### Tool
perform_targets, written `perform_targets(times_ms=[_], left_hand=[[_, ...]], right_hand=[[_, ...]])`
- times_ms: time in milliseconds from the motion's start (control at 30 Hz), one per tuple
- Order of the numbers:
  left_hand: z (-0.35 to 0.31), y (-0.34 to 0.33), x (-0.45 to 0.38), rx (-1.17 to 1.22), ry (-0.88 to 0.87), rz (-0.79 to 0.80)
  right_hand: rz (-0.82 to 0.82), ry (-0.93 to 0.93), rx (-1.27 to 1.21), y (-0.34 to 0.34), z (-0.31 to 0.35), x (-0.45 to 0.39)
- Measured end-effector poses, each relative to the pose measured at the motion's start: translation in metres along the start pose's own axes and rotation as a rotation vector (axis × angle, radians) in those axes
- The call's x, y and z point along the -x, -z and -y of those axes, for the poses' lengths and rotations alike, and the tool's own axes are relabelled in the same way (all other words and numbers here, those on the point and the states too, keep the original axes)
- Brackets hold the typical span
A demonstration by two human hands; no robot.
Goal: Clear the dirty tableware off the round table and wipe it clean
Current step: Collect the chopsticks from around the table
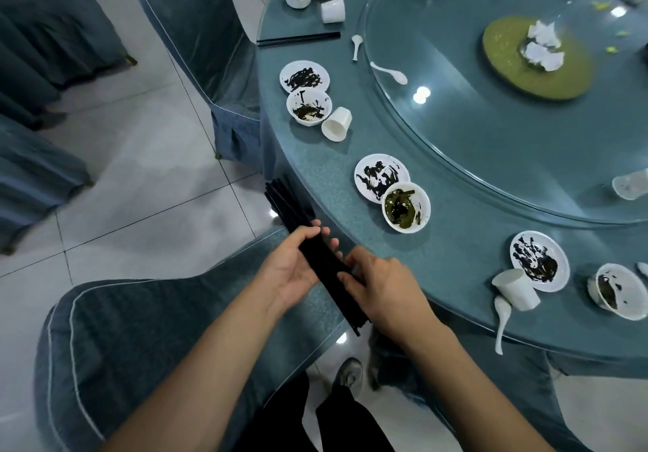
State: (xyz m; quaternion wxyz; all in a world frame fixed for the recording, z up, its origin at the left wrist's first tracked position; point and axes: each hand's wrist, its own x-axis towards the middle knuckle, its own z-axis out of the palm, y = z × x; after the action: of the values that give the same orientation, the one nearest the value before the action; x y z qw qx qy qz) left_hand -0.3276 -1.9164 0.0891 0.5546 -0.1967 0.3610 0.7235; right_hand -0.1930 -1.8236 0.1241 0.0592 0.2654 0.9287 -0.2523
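Fingers (317, 232) of the left hand (294, 269) curl round a bundle of black chopsticks (315, 258) from the left, while the right hand (382, 286) closes its fingers and thumb on the same bundle from the right, so both hands grip it just off the near-left edge of the round table (456, 241), above a covered chair (157, 329). Its far ends jut past the left hand toward the floor side and its near ends stick out below the right hand (they look uneven, so squaring them up seems to be the business in hand). I judge this to be the gathering step, early in the clearing: the dirty ware is all on the table and no wiping can start. Just right of the hands sit a smeared white plate (381, 177) and, touching it, a bowl with green and black leftovers (406, 206). Farther along the rim another plate (305, 77) and bowl (308, 106) lie beside a tipped white cup (337, 124), and one more loose pair of chopsticks (298, 39) lies at the far edge. To the near right are a tipped cup (515, 288) and a white spoon (501, 318). On the glass turntable (491, 157) are crumpled napkins (541, 43). The next move, as I read it, calls for passing the bundle to one hand so the other can reach for that far pair, or setting the bundle down before stacking bowls.
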Motion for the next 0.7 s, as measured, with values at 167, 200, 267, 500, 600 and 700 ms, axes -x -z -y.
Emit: perform_targets(times_ms=[167,200,267,500,600,700], left_hand=[[0.002,0.01,0.017,-0.026,-0.036,-0.049],[0.003,0.013,0.023,-0.027,-0.051,-0.054],[0.005,0.018,0.036,-0.022,-0.078,-0.054],[0.017,0.041,0.103,-0.047,-0.158,-0.032],[0.019,0.05,0.13,-0.04,-0.177,-0.045],[0.015,0.064,0.157,-0.027,-0.198,-0.055]], right_hand=[[-0.048,0.096,0.098,-0.003,0.019,0.014],[-0.064,0.113,0.096,-0.005,0.022,0.017],[-0.111,0.141,0.076,-0.006,0.026,0.025],[-0.246,0.189,0.098,-0.016,0.031,0.054],[-0.26,0.213,0.148,-0.024,0.041,0.064],[-0.255,0.216,0.172,-0.029,0.058,0.072]])
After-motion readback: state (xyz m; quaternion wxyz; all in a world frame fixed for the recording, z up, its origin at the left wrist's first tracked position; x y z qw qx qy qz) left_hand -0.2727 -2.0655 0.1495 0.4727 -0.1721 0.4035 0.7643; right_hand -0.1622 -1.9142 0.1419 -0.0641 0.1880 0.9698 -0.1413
